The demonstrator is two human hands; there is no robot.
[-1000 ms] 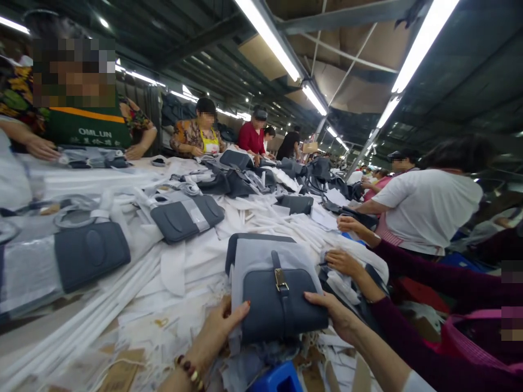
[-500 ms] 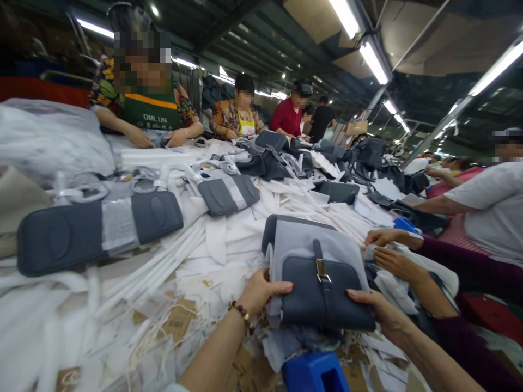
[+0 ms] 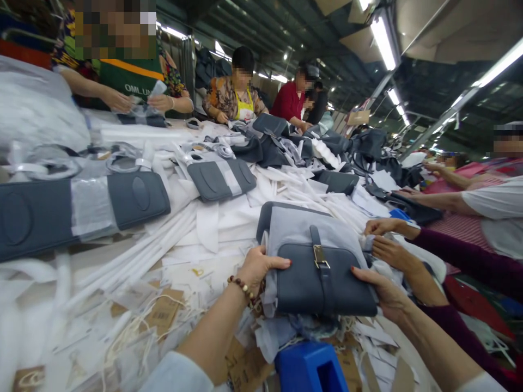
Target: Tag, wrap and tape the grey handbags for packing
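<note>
A dark blue-grey bag [image 3: 302, 283] with a buckled strap and a pale protective sheet is held up in front of me. My left hand [image 3: 257, 269] grips its left edge, thumb on the front flap; a beaded bracelet circles that wrist. On the right edge, my right hand [image 3: 382, 291] grips with its thumb on the front and the fingers mostly hidden behind. A gold buckle [image 3: 321, 257] shows at the middle of the strap. Just below the bag stands a blue plastic holder [image 3: 311, 367].
Two wrapped dark bags [image 3: 141, 200] [image 3: 223, 178] lie left and ahead among white strips [image 3: 134, 253]. Cardboard tags [image 3: 163, 313] litter the near left. A co-worker's hands [image 3: 390, 245] work close at my right. Others stand around the table, behind piled dark bags [image 3: 269, 149].
The view has shifted slightly, so the bags at left sit farther left. My hands still hold the bag. Across the table, a person's hands have lifted some clear wrapping.
</note>
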